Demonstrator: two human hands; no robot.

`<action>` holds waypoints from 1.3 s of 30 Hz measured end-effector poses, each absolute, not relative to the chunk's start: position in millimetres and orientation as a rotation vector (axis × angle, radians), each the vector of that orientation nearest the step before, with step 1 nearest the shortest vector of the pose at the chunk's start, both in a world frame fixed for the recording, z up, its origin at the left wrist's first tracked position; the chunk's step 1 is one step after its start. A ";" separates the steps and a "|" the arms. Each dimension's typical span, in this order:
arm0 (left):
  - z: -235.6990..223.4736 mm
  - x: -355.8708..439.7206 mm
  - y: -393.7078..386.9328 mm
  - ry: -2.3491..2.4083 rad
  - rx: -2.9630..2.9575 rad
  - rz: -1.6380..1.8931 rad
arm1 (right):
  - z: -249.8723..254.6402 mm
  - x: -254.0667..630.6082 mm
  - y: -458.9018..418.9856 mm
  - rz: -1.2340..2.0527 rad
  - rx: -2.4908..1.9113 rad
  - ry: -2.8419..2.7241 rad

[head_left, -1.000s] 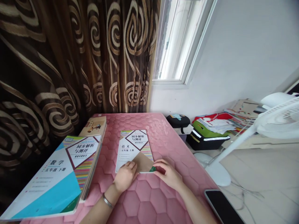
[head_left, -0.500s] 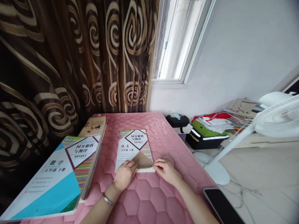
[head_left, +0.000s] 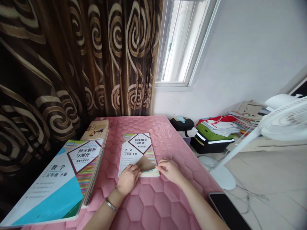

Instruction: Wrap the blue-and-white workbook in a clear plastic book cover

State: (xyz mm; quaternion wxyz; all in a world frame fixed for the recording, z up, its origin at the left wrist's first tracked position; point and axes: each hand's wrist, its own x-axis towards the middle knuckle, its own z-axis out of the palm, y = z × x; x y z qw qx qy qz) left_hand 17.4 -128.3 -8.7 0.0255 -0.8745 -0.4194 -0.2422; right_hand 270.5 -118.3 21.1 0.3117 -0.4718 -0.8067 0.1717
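A white workbook with a brown diamond and striped band lies flat in the middle of the pink quilted table. Its near right corner is folded over, showing a brown triangle. My left hand rests on the book's near edge, fingers curled, pressing down beside the fold. My right hand pinches the book's near right corner, with the page edges slightly lifted. A metal bracelet sits on my left wrist.
A stack of books lies at the table's left, a large blue and white workbook on top. A dark phone lies at the table's near right edge. A white fan and a pile of books and bags stand on the right. Patterned curtains hang behind.
My right hand has slid left along the table to the book's near right corner and now pinches it. The green corner tip seen earlier is hidden. My left hand has barely moved.
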 end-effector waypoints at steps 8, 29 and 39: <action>6.3 34.7 -139.2 -1.431 -2.693 -0.690 | 16.8 266.4 -116.0 0.382 -1.255 -2.076; 9.3 58.0 -127.0 -1.597 -2.866 -1.111 | 13.2 276.5 -150.0 0.399 -1.305 -2.112; 5.6 57.8 -127.3 -1.645 -2.869 -1.302 | 12.2 276.6 -151.4 0.427 -1.363 -2.098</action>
